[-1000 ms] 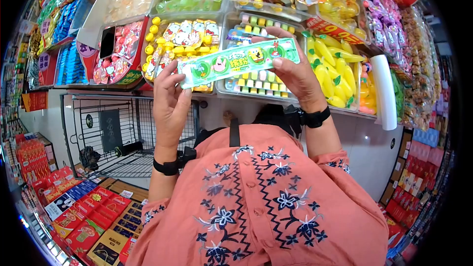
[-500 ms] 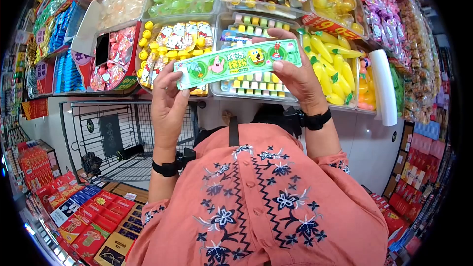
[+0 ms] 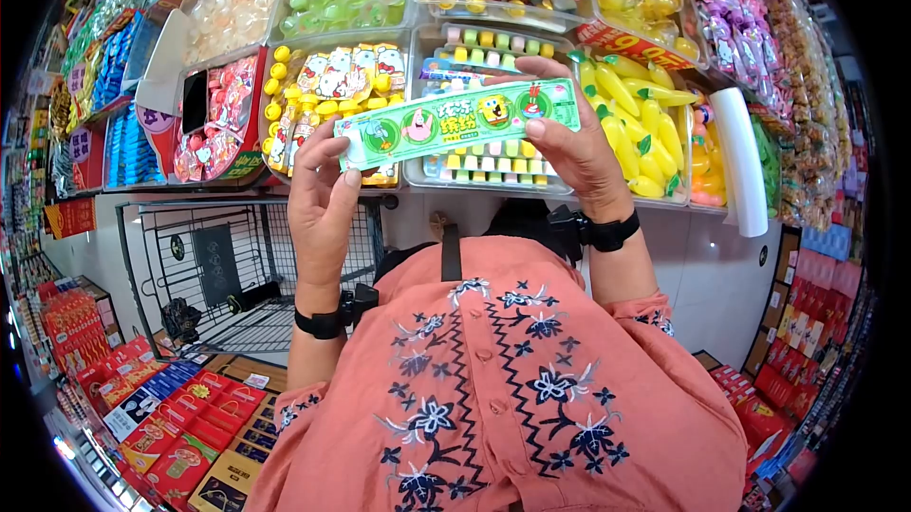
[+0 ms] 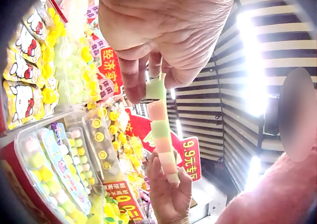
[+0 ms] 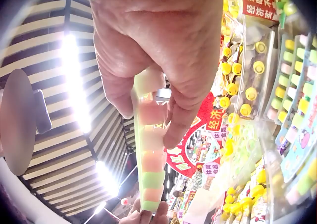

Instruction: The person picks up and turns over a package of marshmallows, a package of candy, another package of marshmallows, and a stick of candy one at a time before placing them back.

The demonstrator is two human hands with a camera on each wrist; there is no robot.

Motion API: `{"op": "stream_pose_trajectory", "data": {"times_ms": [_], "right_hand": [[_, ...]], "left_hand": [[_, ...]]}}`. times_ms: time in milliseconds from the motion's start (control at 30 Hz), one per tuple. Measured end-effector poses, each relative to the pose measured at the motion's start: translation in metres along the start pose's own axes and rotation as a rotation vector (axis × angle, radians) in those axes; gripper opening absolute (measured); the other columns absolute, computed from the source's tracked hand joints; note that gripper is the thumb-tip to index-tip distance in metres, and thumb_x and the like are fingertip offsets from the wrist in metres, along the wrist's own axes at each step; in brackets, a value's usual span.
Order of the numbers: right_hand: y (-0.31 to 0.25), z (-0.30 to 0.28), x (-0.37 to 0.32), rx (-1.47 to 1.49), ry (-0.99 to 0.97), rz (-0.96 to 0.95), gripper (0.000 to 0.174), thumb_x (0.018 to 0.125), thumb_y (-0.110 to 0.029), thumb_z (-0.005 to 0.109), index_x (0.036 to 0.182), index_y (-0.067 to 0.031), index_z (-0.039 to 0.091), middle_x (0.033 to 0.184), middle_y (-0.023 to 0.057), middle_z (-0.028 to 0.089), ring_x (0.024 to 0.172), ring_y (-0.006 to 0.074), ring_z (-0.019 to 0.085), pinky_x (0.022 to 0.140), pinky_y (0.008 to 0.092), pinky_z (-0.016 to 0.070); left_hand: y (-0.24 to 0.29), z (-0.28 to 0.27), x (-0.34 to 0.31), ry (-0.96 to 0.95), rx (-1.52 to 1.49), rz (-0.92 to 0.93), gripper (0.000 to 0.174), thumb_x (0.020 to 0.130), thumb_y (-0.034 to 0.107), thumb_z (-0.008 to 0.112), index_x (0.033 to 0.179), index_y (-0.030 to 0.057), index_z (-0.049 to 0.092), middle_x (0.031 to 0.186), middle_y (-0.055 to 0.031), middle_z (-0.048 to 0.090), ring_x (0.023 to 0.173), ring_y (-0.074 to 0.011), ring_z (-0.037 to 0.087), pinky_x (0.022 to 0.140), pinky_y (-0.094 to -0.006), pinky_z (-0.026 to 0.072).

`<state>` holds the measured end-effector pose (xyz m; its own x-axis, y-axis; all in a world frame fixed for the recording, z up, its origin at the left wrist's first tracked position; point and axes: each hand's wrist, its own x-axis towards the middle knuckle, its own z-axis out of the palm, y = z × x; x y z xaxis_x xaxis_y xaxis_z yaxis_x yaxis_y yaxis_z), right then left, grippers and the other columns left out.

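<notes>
A long green jelly-cup pack (image 3: 432, 132) with cartoon characters on its flat lid is held up before the chest, its left end slightly lower. My left hand (image 3: 321, 213) pinches the left end between thumb and fingers. At the other end my right hand (image 3: 574, 156) grips it, thumb on the lid and fingers behind. From the left wrist, pale green and pink cups (image 4: 159, 127) show in a row along the pack's back. The right wrist view shows the same row of cups (image 5: 152, 162) running down from the right hand toward the left fingertips.
Behind the pack stands a tray (image 3: 418, 178) of similar jelly packs. Yellow banana-shaped sweets (image 3: 650, 147) fill a bin to its right, Hello Kitty pouches (image 3: 346, 71) one to its left. A wire shopping cart (image 3: 247, 256) is at the lower left, a white roll (image 3: 740, 163) at the right.
Over the last second the pack has turned a little, its lid facing the head camera more fully. Both hands keep their hold. The bins have shifted slightly left in view.
</notes>
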<state>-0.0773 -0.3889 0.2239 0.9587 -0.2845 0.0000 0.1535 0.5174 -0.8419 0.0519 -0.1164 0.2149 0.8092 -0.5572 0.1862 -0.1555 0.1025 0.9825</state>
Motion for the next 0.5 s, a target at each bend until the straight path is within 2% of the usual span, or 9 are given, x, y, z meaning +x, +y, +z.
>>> {"op": "stream_pose_trajectory", "data": {"times_ms": [67, 167, 267, 500], "right_hand": [[0.0057, -0.0072, -0.0014, -0.028, 0.032, 0.001, 0.067, 0.085, -0.007, 0.073, 0.145, -0.0035, 0.041, 0.143, 0.0138, 0.050, 0.130, 0.0236, 0.052, 0.107, 0.0366, 0.0465], [0.0030, -0.0045, -0.0037, -0.064, 0.060, 0.035, 0.067, 0.086, -0.006, 0.072, 0.145, -0.0041, 0.042, 0.145, 0.0093, 0.047, 0.131, 0.0213, 0.050, 0.106, 0.0349, 0.0461], [0.0015, -0.0034, -0.0043, -0.047, 0.060, 0.063, 0.066, 0.086, -0.006, 0.072, 0.145, -0.0048, 0.043, 0.145, 0.0090, 0.048, 0.130, 0.0205, 0.050, 0.107, 0.0344, 0.0451], [0.0021, -0.0035, -0.0053, -0.061, 0.072, 0.056, 0.065, 0.086, -0.007, 0.072, 0.145, -0.0046, 0.043, 0.145, 0.0092, 0.048, 0.130, 0.0205, 0.051, 0.106, 0.0346, 0.0460]], "left_hand": [[-0.0027, -0.0027, -0.0003, -0.011, 0.021, -0.008, 0.032, 0.095, 0.003, 0.058, 0.127, 0.0029, 0.054, 0.157, -0.0200, 0.033, 0.142, -0.0321, 0.038, 0.111, -0.0443, 0.0430], [-0.0050, -0.0030, -0.0020, -0.001, -0.057, -0.046, 0.032, 0.095, 0.003, 0.057, 0.127, 0.0024, 0.054, 0.156, -0.0203, 0.032, 0.141, -0.0323, 0.038, 0.108, -0.0457, 0.0480], [-0.0049, -0.0030, -0.0027, 0.000, -0.083, -0.055, 0.032, 0.096, 0.003, 0.057, 0.127, 0.0017, 0.053, 0.156, -0.0206, 0.032, 0.141, -0.0325, 0.039, 0.104, -0.0469, 0.0523], [-0.0045, -0.0006, -0.0037, 0.007, -0.090, -0.059, 0.032, 0.096, 0.002, 0.056, 0.128, 0.0001, 0.052, 0.156, -0.0202, 0.032, 0.141, -0.0322, 0.039, 0.102, -0.0473, 0.0534]]}}
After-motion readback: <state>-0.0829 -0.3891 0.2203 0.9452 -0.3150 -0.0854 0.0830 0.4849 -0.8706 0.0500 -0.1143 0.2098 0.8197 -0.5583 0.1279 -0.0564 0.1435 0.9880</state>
